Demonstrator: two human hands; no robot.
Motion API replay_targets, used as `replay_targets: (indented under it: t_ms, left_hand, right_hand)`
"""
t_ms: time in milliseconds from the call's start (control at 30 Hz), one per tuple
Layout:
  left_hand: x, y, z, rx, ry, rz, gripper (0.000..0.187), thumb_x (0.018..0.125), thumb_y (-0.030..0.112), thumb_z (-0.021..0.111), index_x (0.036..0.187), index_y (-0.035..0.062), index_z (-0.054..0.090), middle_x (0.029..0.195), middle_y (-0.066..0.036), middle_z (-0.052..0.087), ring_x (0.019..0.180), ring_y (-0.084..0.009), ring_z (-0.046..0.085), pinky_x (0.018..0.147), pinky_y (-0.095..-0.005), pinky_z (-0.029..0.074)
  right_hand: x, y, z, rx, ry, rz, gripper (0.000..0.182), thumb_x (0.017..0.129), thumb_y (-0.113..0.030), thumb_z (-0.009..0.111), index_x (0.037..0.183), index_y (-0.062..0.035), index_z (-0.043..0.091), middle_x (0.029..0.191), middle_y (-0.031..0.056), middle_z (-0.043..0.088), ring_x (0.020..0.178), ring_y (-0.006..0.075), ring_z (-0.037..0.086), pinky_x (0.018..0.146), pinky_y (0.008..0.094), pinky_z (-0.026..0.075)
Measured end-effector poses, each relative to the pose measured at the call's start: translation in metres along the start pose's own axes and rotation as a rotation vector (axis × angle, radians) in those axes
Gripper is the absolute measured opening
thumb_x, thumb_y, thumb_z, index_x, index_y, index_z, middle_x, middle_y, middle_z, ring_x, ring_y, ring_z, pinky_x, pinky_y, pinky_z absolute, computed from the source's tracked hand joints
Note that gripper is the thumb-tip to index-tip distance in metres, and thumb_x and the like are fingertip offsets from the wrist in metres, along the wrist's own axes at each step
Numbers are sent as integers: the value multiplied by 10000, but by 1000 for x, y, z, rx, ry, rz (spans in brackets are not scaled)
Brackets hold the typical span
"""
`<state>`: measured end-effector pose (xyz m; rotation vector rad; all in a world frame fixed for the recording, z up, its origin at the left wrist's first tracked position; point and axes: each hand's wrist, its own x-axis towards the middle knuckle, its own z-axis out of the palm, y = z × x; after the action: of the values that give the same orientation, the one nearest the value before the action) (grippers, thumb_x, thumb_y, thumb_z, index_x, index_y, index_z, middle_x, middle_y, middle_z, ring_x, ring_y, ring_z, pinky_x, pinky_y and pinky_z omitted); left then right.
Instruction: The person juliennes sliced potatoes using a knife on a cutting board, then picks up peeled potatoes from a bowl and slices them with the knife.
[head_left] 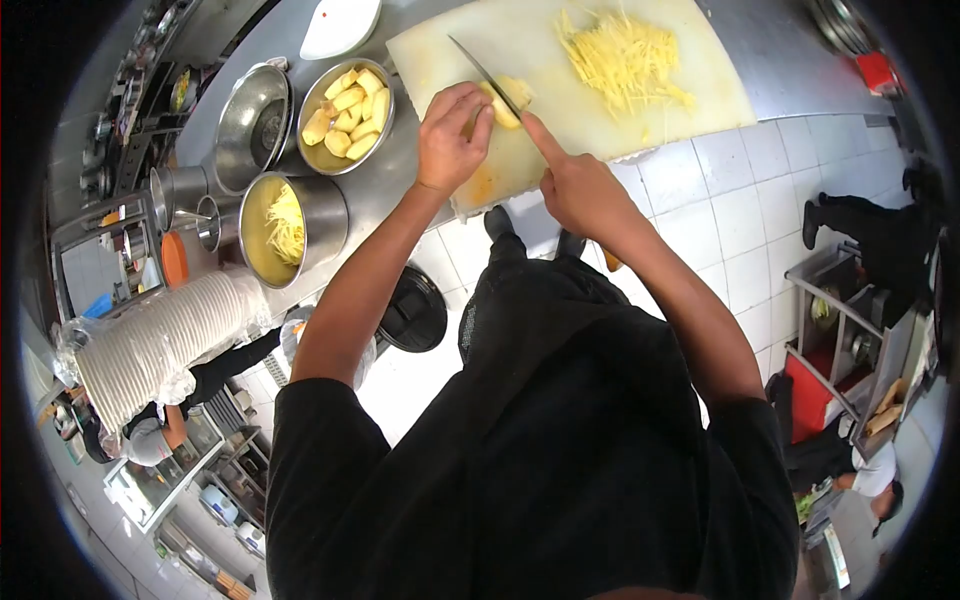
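My left hand (455,138) holds a peeled yellow potato (503,106) on the white cutting board (430,60), its fingers curled on the potato's left side. In my right hand (580,185) is a knife (482,70), the index finger stretched along it; the blade points up and left and lies over the potato. A few pale slices rest just behind the potato. Farther right on the board is a loose heap of thin yellow strips (625,62).
Left of the board stand a bowl of peeled pieces (348,118), a pot with yellow strips (285,225), an empty metal colander (250,130) and a white tray (340,25). Stacked plates (165,340) are lower left. Other people are at both sides.
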<state>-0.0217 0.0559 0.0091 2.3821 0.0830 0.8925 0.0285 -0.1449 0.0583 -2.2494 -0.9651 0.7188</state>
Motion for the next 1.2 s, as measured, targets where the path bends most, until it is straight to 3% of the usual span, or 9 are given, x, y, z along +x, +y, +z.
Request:
replay_targets:
  t_ms: [133,533,633,733,933,1033,1133,1200]
  left_hand:
    - [-2,-2,3,-35,3,-19,120,810,24,706,929,14,697,1015,-118,669,937,-294,645,836,-377,524]
    - [-1,-1,1,13,16,-3,122,829,40,707,949,21,707,1026,-102,683,924,-260,679,820,-335,539]
    - [-1,2,1,-28,20,-19,111,798,10,698,909,5,691,993,-118,666,912,-296,648,813,-372,527]
    - [-1,1,0,5,10,-14,109,827,34,708,934,18,706,1015,-95,683,915,-252,678,816,-333,538]
    - [-1,0,0,2,15,-6,100,824,26,708,924,16,705,1007,-95,684,904,-249,679,808,-330,540]
    - [0,1,1,-40,20,-14,105,798,9,694,903,10,693,987,-111,665,902,-296,648,800,-373,526]
    - [0,1,1,-36,15,-12,104,796,7,693,899,11,689,988,-110,663,903,-297,647,806,-375,526]
    - [0,2,1,-43,9,-24,103,795,5,692,898,12,687,990,-109,662,905,-298,646,809,-376,524]
  right_hand:
    - [3,-8,-7,-5,-55,63,740,887,-56,498,1555,-199,212,825,271,664,793,464,638,798,524,491]
    - [-28,-11,-20,-4,65,-42,723,889,-72,526,1542,-150,226,724,263,642,710,462,631,737,549,506]
    - [-29,-9,-16,35,112,-119,719,893,-73,521,1543,-147,224,713,262,638,697,462,627,723,550,506]
    - [-28,-11,-18,21,66,-75,719,895,-74,519,1545,-148,220,708,260,637,690,460,626,721,550,506]
    - [-27,-12,-15,-21,69,-58,725,890,-75,526,1544,-137,220,706,254,639,685,453,629,732,550,505]
    - [-24,-10,-12,-29,105,-97,726,887,-79,531,1542,-126,222,704,256,641,691,452,633,726,553,506]
    - [-18,-20,-19,17,3,0,710,905,-42,494,1548,-174,223,788,284,648,780,471,630,779,538,484]
    - [-12,-20,-18,-14,13,-24,726,888,-67,529,1544,-134,225,754,276,649,743,465,637,752,550,501]
